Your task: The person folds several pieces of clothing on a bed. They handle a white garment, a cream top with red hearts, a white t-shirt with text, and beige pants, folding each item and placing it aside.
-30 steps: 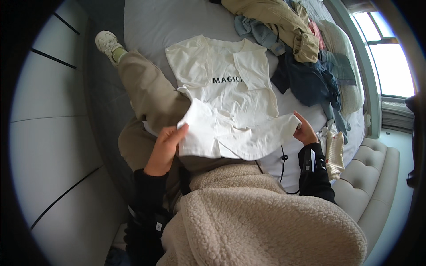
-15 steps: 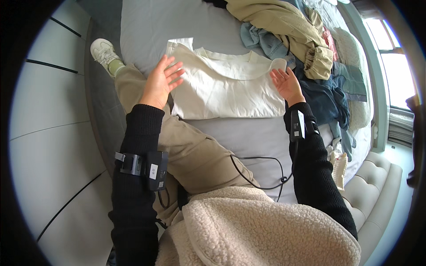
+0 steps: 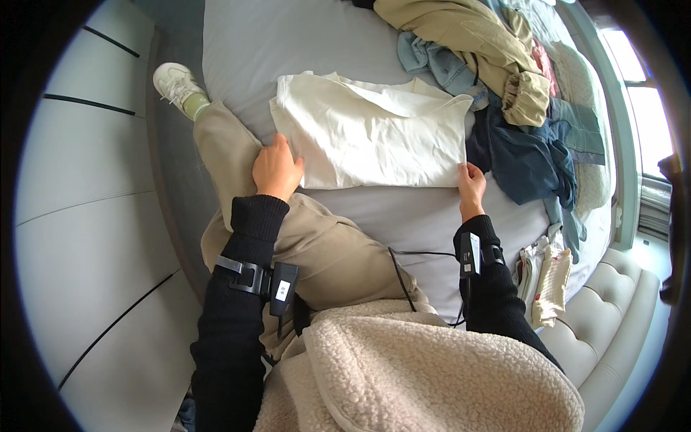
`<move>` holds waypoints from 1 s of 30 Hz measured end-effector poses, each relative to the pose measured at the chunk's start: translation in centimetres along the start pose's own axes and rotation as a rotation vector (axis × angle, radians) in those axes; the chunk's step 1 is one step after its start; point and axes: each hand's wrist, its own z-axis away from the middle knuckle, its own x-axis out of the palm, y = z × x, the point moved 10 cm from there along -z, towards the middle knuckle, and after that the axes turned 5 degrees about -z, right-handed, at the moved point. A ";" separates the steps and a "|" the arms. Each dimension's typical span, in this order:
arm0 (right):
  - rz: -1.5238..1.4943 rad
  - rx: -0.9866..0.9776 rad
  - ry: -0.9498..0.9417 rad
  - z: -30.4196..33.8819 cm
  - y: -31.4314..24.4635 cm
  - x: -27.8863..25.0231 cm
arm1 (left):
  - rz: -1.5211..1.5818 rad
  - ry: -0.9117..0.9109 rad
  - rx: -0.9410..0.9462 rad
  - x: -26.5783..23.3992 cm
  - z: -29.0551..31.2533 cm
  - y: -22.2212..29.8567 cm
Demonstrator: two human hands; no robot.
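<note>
A white T-shirt [image 3: 374, 133] lies spread across the grey bed sheet in front of me, wrinkled in the middle, its far edge uneven and partly folded over. My left hand [image 3: 278, 171] is closed at the shirt's left side near its lower corner, with the fingertips partly hidden under the hand. At the near right corner, my right hand [image 3: 471, 189] pinches the hem between thumb and fingers. Both forearms are in black sleeves with a small black device strapped on each.
Khaki trousers [image 3: 461, 36], a light blue denim piece [image 3: 435, 65] and dark blue clothing [image 3: 529, 158] are heaped at the far right. Several small folded garments [image 3: 548, 277] sit near the padded headboard [image 3: 608, 306]. White cabinets [image 3: 93, 173] stand left. A cable hangs near my right arm.
Both hands, open beside the shirt's upper corners before, have come nearer to me and closed at its lower sides. The shirt's far part now lies less folded, with the neckline no longer showing clearly.
</note>
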 end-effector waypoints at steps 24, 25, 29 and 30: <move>0.067 -0.517 -0.646 8.7 -13.3 13.8 | -0.240 -0.113 0.280 -1.5 3.9 2.1; 0.250 -0.704 -0.659 10.2 -14.6 15.7 | -0.242 -0.118 0.279 -1.5 3.8 2.2; 0.390 -0.961 -0.591 8.1 -19.3 19.1 | -0.247 -0.139 0.277 -1.2 3.7 2.4; 0.390 -0.939 -0.449 6.6 -20.4 18.6 | -0.257 -0.150 0.273 -1.1 3.7 2.4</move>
